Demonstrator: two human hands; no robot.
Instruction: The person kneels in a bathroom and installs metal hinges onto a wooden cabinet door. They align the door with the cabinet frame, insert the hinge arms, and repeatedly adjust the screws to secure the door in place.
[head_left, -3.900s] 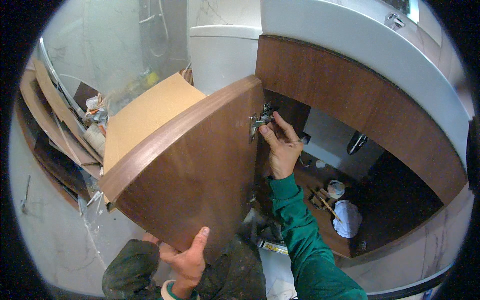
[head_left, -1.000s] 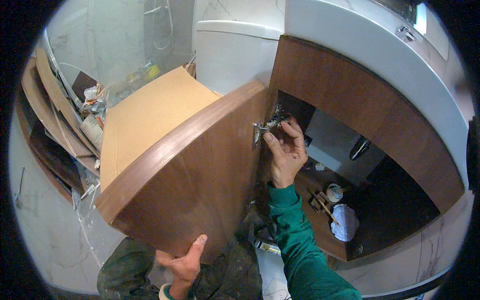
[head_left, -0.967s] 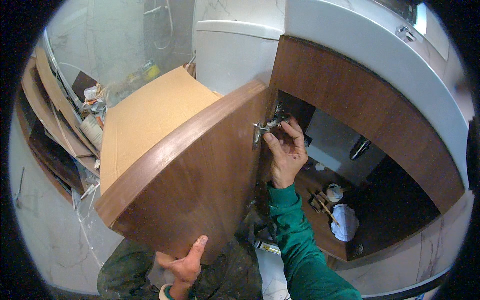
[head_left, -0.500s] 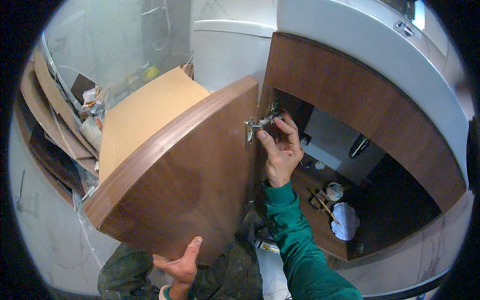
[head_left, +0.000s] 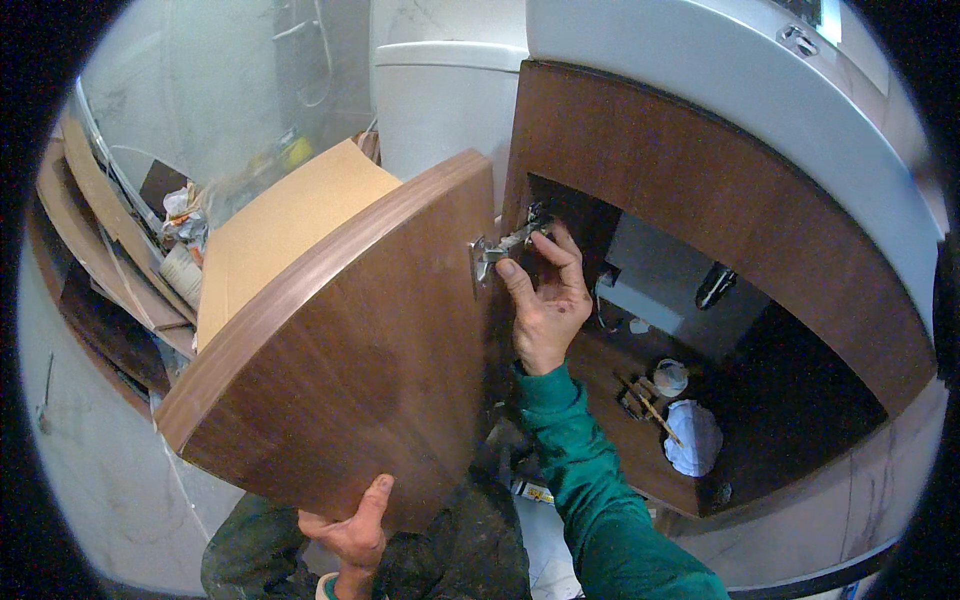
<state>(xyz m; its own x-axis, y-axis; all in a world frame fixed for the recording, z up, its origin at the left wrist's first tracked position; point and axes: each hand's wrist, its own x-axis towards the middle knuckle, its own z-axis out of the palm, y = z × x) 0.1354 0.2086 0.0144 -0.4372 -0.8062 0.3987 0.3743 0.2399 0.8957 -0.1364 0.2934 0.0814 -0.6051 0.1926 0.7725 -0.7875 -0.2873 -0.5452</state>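
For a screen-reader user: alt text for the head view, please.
A left hand grips the lower edge of a brown cabinet door, while the right hand holds its metal hinge at the open vanity cabinet.

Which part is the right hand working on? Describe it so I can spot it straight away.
Find the dark wood vanity cabinet under the white basin, then the loose curved door held at its open left end. At the door's upper right edge sits a small metal hinge, pinched by the right hand: the only shiny silver piece against the brown wood.
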